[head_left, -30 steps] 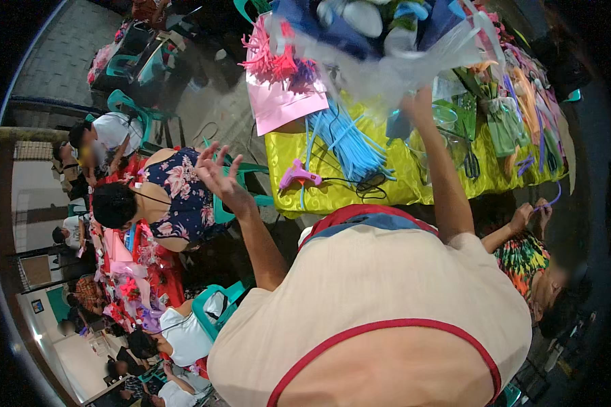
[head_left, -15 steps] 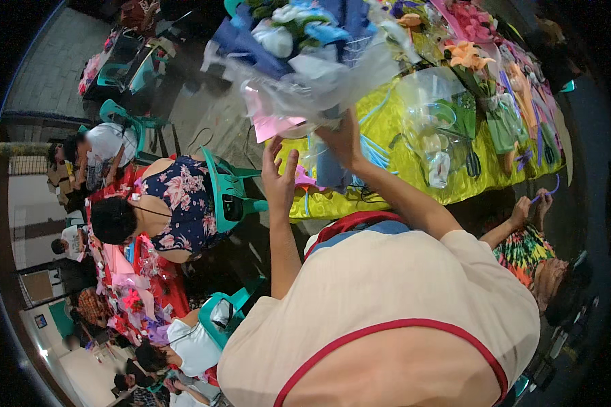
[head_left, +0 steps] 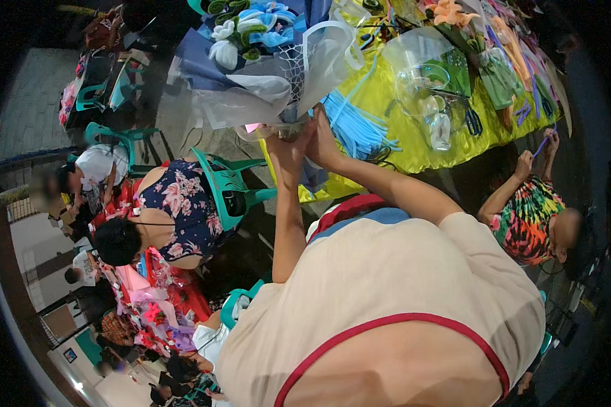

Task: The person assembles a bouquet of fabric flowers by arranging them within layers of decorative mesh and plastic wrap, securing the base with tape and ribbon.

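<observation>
My left hand (head_left: 285,141) and my right hand (head_left: 322,139) are together, closed round the lower part of a large bouquet (head_left: 251,81). Its top holds blue, white and green fuzzy flowers (head_left: 254,30) inside dark blue and translucent white wrapping, with some white netting. The wrapping hides many of my fingertips. Just right of the bouquet, a bundle of light blue fuzzy stems (head_left: 356,125) lies on a yellow-covered table (head_left: 407,152).
The table also bears clear plastic containers (head_left: 431,81), scissors (head_left: 474,119) and orange flowers (head_left: 448,13). A person in a colourful top (head_left: 523,217) holds a purple stem at right. Another in a floral top (head_left: 180,203) sits at left on a green chair (head_left: 227,190), beside a red-covered table (head_left: 193,295).
The bouquet has moved left and down toward me. My left hand has risen to it and closed; my right hand has moved leftward with it, beside my left.
</observation>
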{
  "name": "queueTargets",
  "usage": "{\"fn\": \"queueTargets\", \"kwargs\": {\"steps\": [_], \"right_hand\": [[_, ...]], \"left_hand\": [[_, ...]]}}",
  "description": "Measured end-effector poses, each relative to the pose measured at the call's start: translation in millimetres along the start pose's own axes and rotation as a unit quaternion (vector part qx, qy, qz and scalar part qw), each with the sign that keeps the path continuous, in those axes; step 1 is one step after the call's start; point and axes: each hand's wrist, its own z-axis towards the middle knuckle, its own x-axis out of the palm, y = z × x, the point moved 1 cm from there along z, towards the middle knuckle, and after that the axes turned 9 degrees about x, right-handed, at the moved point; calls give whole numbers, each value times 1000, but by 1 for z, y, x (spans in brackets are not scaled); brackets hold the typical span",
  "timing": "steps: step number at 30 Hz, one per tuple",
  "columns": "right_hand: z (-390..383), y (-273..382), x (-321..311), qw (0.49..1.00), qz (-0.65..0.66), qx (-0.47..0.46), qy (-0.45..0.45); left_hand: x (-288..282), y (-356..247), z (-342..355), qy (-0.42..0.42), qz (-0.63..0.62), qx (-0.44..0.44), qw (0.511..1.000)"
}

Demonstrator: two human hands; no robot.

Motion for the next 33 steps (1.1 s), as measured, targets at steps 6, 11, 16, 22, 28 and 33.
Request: {"fn": "queueTargets", "kwargs": {"steps": [6,11,16,22,28,33], "right_hand": [[-21,-19,0,981,88,68,161],[-22,3,-18,923,206,156,284],[-5,-22,-58,800,459,325,206],[-16,-21,-128,893,308,283,166],[-72,5,-204,931,199,306,24],[-122,17,-243,926,151,329,-111]], "left_hand": [[-18,12,3,120,-40,-129,984],[-37,34,-15,42,-193,-221,955],[-39,43,-21,143,-7,-237,961],[31,-3,-26,298,-118,-273,907],[86,-12,-33,492,-9,32,870],[123,-49,-59,587,-37,56,807]]}}
